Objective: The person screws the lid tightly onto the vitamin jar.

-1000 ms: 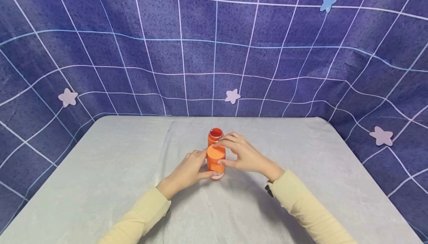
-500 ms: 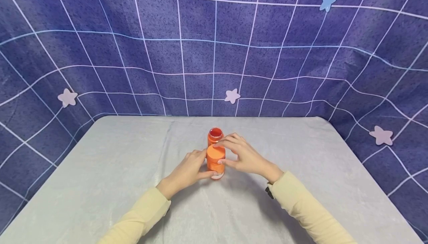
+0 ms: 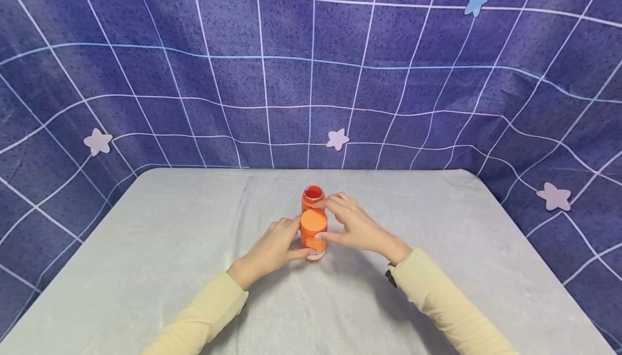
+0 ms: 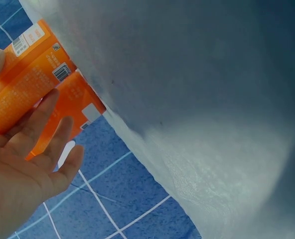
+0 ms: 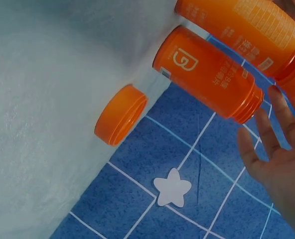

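Note:
An orange bottle [image 3: 309,242] with its orange cap [image 3: 313,219] on stands upright on the table. My left hand [image 3: 272,247] grips its lower body, thumb in front and fingers round the far side. At the cap is my right hand [image 3: 357,225], thumb on the near side and a finger reaching behind it. Directly behind stands a second orange bottle [image 5: 207,74], uncapped, its red mouth [image 3: 313,193] showing. A loose orange cap [image 5: 120,117] rests on the table in the right wrist view; in the head view it is hidden.
A pale grey cloth covers the table [image 3: 170,225]. Behind and beside it hangs a purple-blue curtain [image 3: 286,85] with a line grid and stars.
The right hand's fingers have slid from the cap's top toward its far side, so the whole top shows. The left hand and both bottles stay put.

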Demonstrator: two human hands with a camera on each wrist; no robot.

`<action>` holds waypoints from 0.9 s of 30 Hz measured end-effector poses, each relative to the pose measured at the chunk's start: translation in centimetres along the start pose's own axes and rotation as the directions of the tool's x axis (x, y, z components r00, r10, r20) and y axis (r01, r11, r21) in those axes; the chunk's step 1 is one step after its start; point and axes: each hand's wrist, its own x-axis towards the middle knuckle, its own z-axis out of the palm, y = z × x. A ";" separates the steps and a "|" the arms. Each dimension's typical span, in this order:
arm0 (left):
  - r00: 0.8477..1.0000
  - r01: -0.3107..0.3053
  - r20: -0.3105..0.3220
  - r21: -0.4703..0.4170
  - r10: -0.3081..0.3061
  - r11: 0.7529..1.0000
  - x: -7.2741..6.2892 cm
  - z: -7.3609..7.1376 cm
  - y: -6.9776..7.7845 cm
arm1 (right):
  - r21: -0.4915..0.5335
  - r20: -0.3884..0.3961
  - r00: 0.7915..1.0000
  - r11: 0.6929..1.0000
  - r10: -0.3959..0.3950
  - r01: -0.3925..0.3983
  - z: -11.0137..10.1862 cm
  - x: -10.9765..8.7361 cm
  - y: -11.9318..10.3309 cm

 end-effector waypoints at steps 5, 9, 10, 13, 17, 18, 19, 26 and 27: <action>1.000 0.005 0.010 -0.004 -0.005 1.000 0.0 -0.1 0.0 | 0.052 0.059 0.998 0.999 -0.005 0.002 -0.6 0.2 0.0; 1.000 0.008 0.017 -0.009 -0.008 1.000 0.0 0.0 -0.1 | 0.099 0.100 0.995 0.995 -0.023 0.013 -0.9 0.5 0.2; 1.000 0.007 0.017 -0.010 -0.007 1.000 0.1 0.0 -0.1 | 0.106 0.110 0.993 0.994 -0.028 0.017 -0.9 0.6 0.3; 1.000 0.005 0.017 -0.010 -0.004 1.000 0.0 0.0 -0.1 | 0.123 0.137 0.990 0.992 -0.040 0.023 -1.0 0.7 0.4; 1.000 0.006 0.019 -0.011 -0.005 1.000 0.0 0.0 -0.2 | 0.126 0.159 0.987 0.992 -0.030 0.010 -1.0 0.8 0.6; 1.000 0.006 0.020 -0.013 -0.006 1.000 0.0 0.0 -0.2 | 0.126 0.162 0.986 0.992 -0.025 0.005 -1.0 0.8 0.7; 1.000 0.006 0.020 -0.012 -0.006 1.000 0.0 0.0 -0.1 | 0.124 0.164 0.986 0.992 -0.020 -0.001 -1.0 0.8 0.7; 1.000 0.013 0.028 -0.017 -0.013 1.000 0.0 -0.1 0.0 | 0.109 0.127 0.992 0.994 0.000 -0.014 -0.8 0.6 0.7; 1.000 0.015 0.028 -0.019 -0.014 1.000 0.0 -0.1 0.0 | 0.102 0.113 0.994 0.995 0.002 -0.014 -0.8 0.6 0.6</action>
